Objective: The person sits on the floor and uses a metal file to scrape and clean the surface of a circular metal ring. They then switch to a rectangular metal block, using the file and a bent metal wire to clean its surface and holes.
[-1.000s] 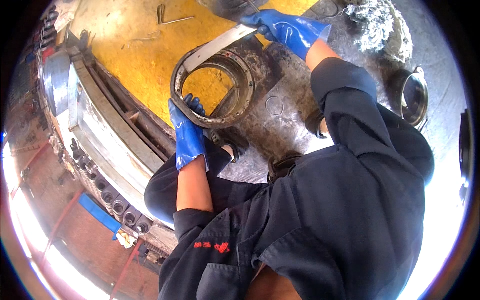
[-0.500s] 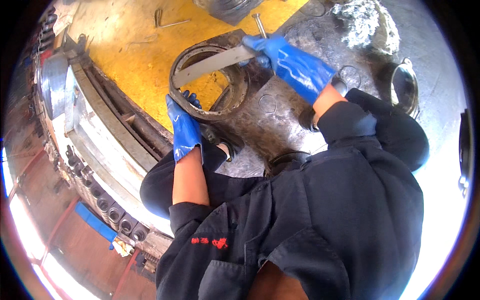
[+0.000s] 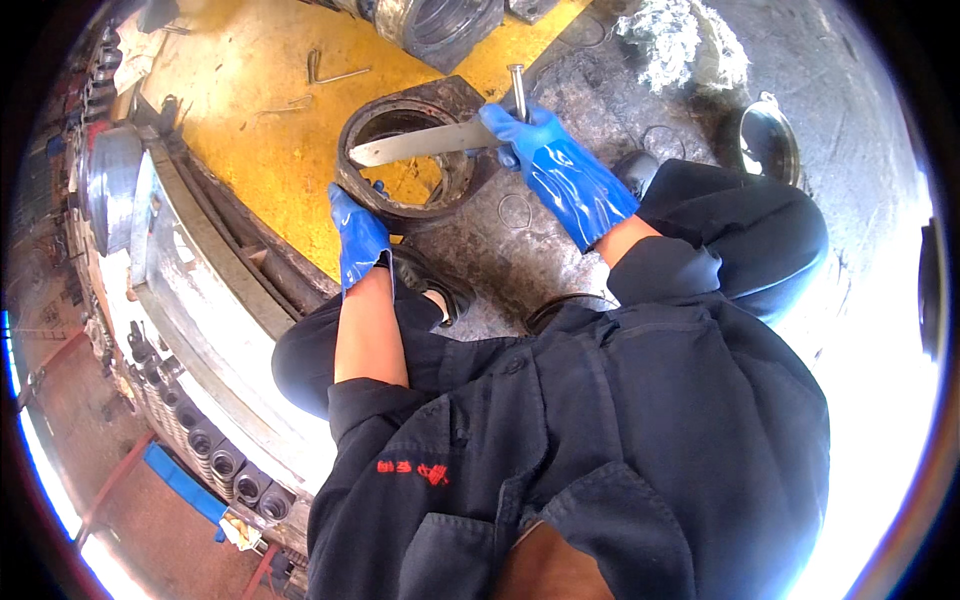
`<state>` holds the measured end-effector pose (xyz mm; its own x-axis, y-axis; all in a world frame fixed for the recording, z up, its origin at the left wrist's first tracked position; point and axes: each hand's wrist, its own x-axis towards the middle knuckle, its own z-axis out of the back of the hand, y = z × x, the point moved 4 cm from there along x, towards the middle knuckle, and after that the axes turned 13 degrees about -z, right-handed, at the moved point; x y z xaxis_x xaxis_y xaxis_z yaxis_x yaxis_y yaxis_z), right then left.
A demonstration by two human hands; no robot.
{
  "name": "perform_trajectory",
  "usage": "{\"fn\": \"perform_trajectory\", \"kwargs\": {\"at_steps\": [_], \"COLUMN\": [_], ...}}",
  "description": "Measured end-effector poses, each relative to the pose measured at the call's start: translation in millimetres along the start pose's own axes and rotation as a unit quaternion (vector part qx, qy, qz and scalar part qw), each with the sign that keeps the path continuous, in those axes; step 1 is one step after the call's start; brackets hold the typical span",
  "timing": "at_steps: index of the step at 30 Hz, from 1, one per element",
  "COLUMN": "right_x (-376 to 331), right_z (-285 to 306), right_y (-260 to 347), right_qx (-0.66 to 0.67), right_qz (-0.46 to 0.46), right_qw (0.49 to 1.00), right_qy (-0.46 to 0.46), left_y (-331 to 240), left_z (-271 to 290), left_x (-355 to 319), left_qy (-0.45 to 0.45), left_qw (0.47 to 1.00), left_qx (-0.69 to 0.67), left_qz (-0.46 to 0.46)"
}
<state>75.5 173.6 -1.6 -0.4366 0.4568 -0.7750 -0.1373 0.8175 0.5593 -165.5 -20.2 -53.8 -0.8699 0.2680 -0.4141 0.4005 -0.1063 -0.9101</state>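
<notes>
White bundle [image 3: 672,45]: fibrous
Metal ring [image 3: 787,138]: right of white bundle
Bent rod [image 3: 338,76]: well left of white bundle

Downward fisheye view from head

Room shows through the metal ring [image 3: 425,210] — a flat bar [image 3: 420,144] crosses it.

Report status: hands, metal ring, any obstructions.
Left hand gripping near-left rim of metal ring. Right hand holding flat metal strip. Strip extends over ring's opening, contact unclear. No obstruction visible.
</notes>
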Motion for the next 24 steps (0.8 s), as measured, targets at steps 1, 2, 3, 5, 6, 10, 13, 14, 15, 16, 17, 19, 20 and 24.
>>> {"fn": "perform_trajectory", "kwargs": {"at_steps": [1, 2, 3, 5, 6, 10, 13, 14, 15, 16, 17, 19, 20, 24], "right_x": [-0.8, -2.2, -12.6, -25.9, -34.2, -56.2, -76.3, -85.9, -101.3, -103.3, -105.2, -103.7, -96.3, -99.1], "right_z": [-1.9, -2.3, -3.5, -5.3, -8.6, -28.3, -45.9, -54.4, -65.5, -72.3, -79.0, -94.2, -100.8, -104.3], "right_y": [-2.5, -8.1, -12.6, -24.3, -25.3, -40.8, -55.3, -59.0, -56.8, -56.9, -57.1, -55.0, -48.2, -36.1], "right_qx": [0.006, 0.006, -0.016, -0.041, -0.035, 0.030, 0.020, -0.007, -0.055, -0.055, -0.050, -0.047, -0.035, -0.060], "right_qz": [0.016, 0.015, 0.009, 0.011, 0.014, 0.035, 0.049, 0.059, 0.014, 0.016, 0.018, 0.021, 0.004, 0.023], "right_qw": [1.000, 1.000, 1.000, 0.999, 0.997, 0.994, 0.992, 0.989, 0.992, 0.992, 0.993, 0.993, 0.996, 0.998], "right_qy": [0.018, 0.021, 0.023, 0.029, 0.065, 0.095, 0.115, 0.134, 0.112, 0.111, 0.106, 0.102, 0.082, 0.029], "left_y": [0.5, 0.8, 5.0, 2.2, 2.1, 0.6, 12.8, 17.0, 20.6, 21.3, 22.9, 29.5, 32.2, 22.4], "left_z": [4.8, 9.1, 9.8, 4.1, 3.6, -0.4, 7.3, 9.4, 16.9, 18.0, 19.6, 23.3, 23.2, 3.5], "left_x": [2.4, 5.9, 7.7, 5.6, 4.6, 6.3, 16.1, 21.2, 27.0, 31.9, 36.8, 40.8, 41.2, 26.8], "left_qy": [-0.002, -0.001, 0.004, -0.015, -0.033, -0.009, -0.007, 0.005, 0.013, 0.015, 0.016, 0.015, 0.042, 0.108], "left_qw": [1.000, 1.000, 1.000, 1.000, 0.999, 1.000, 1.000, 1.000, 0.999, 0.999, 0.999, 0.997, 0.997, 0.993], "left_qx": [0.001, -0.003, -0.008, -0.015, -0.023, 0.023, 0.016, -0.008, -0.031, -0.033, -0.049, -0.067, -0.062, -0.038], "left_qz": [-0.002, 0.003, 0.013, 0.017, 0.023, 0.013, 0.015, 0.004, -0.008, -0.008, 0.009, 0.025, 0.024, -0.010]}}
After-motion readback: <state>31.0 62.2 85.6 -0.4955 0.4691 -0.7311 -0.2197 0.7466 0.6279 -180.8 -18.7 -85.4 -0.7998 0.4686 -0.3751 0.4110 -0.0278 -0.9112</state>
